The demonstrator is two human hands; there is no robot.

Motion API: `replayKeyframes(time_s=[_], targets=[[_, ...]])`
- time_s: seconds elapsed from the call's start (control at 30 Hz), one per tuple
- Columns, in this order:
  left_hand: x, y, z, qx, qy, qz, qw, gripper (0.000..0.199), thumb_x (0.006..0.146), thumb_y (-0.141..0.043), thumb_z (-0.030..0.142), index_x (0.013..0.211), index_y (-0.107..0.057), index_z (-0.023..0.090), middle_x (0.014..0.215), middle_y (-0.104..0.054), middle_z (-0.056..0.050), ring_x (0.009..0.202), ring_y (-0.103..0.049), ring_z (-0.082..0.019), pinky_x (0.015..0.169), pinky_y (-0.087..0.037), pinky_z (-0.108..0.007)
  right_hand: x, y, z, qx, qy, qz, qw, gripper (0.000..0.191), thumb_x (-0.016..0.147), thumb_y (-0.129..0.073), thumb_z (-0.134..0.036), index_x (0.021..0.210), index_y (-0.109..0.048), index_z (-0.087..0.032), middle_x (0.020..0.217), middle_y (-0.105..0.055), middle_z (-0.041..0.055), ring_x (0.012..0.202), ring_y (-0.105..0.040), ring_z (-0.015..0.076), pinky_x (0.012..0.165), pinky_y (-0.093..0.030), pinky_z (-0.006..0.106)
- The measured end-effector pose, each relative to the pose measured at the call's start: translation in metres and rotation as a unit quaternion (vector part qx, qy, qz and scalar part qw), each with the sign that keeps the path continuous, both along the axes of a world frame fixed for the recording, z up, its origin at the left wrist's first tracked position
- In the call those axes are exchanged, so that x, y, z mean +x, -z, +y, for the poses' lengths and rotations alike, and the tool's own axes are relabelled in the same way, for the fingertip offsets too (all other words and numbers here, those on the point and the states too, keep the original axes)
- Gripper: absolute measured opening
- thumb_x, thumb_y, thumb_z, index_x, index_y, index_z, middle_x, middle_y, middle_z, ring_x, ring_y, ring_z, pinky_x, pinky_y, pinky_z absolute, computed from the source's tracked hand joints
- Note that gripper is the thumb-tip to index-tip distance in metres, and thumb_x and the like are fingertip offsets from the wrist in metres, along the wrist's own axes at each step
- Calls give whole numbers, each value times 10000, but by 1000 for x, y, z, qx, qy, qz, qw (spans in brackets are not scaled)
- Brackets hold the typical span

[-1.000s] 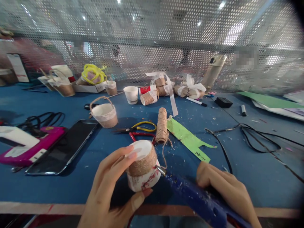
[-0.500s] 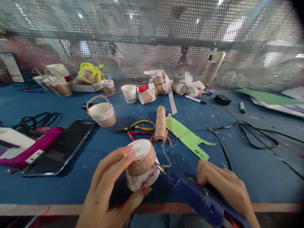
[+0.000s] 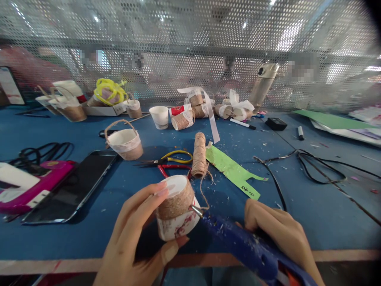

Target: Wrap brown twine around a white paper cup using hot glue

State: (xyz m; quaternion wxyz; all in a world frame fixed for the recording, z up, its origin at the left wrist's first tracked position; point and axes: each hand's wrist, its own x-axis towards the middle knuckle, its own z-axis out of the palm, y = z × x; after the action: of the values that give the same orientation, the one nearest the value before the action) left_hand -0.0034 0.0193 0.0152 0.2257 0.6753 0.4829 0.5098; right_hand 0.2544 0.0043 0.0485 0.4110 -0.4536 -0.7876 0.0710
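A paper cup (image 3: pixel 178 226), turned bottom up and partly wrapped in twine, is held between the fingers and thumb of my left hand (image 3: pixel 139 230). The thumb has a bandage on it. My right hand (image 3: pixel 276 226) grips a blue glue gun (image 3: pixel 238 238), and its metal tip touches the cup's right side near the edge of the twine. From that side a loose strand runs up to the twine spool (image 3: pixel 199 155), which lies just behind the cup. Scissors (image 3: pixel 169 161) with yellow and red handles rest left of the spool.
A green paper strip (image 3: pixel 233 171) lies right of the spool. At left are a twine-handled cup (image 3: pixel 126 145), a phone (image 3: pixel 74 186) and a magenta power strip (image 3: pixel 53 182). Wrapped cups, a white cup (image 3: pixel 160 118) and a bottle (image 3: pixel 263 87) stand by the mesh screen. Black cables (image 3: pixel 321 169) lie right.
The view has shifted slightly, moving the table items a little left. The glue gun's tip has moved slightly left and down along the cup. Both hands keep their hold.
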Motion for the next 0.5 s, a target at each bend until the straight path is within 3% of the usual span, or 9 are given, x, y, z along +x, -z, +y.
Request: replayKeyframes(time_s=[0.17, 0.5], targets=[[-2, 0, 0, 5, 59, -17, 998, 678, 813, -732, 177, 1390, -492, 441, 1494, -402, 18, 1346, -501, -242, 971, -609, -262, 0, -1, 0, 8, 22, 3, 1000, 206, 815, -492, -105, 729, -356, -233, 642, -377, -61, 497, -351, 77, 457, -293, 180], [-3, -5, 4, -27, 66, 37, 997, 768, 771, -786, 307, 1432, -412, 420, 1499, -390, -43, 1359, -504, -319, 954, -629, -344, 1, 1, 2, 12, -5, -8, 1000, 297, 863, -423, 22, 729, -340, -230, 639, -418, -69, 491, -421, 55, 471, -314, 156]])
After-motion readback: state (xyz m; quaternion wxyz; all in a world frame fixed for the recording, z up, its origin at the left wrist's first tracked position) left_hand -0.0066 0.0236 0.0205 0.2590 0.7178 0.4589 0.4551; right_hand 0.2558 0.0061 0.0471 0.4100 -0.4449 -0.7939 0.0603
